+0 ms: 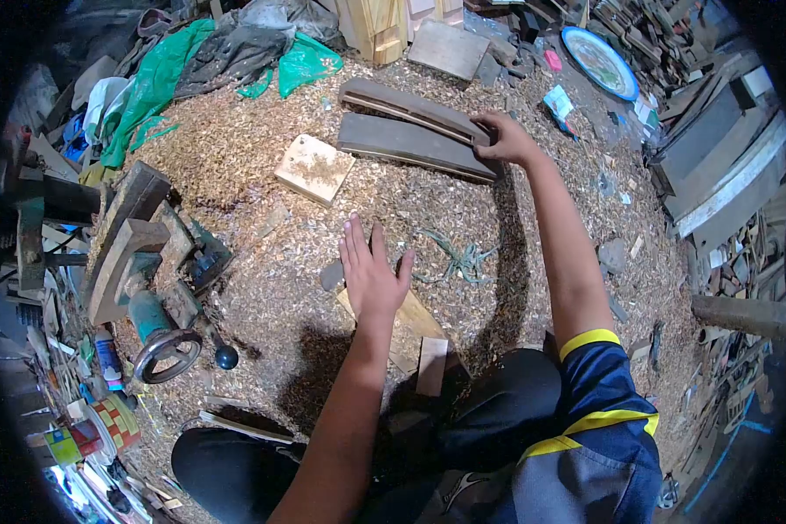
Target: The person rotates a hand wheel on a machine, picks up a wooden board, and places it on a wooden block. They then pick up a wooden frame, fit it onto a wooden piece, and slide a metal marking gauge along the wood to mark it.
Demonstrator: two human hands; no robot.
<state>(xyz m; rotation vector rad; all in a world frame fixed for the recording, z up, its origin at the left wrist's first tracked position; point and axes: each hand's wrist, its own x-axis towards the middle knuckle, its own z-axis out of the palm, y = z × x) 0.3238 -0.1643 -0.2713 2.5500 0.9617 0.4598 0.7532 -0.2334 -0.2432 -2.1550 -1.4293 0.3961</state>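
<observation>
My left hand (373, 272) hovers over the wood shavings with its fingers stretched out and thumb apart, holding nothing. Past its fingertips lies a pale square wood block (314, 168) with shavings on top. My right hand (508, 140) reaches forward, its thumb and fingers closed around the right end of a long, slightly curved grey wooden piece (402, 105) with a groove along its side. A second curved grey board (402, 142) lies parallel, just nearer to me, below the right hand's thumb.
A vise with a handwheel (168, 356) stands at left. Green string (457, 258) and a flat wood strip (431, 367) lie on the shavings before my knees. Green plastic (306, 64) is at the back, a patterned oval tray (599, 63) at far right, and stacked curved boards (729, 166) at right.
</observation>
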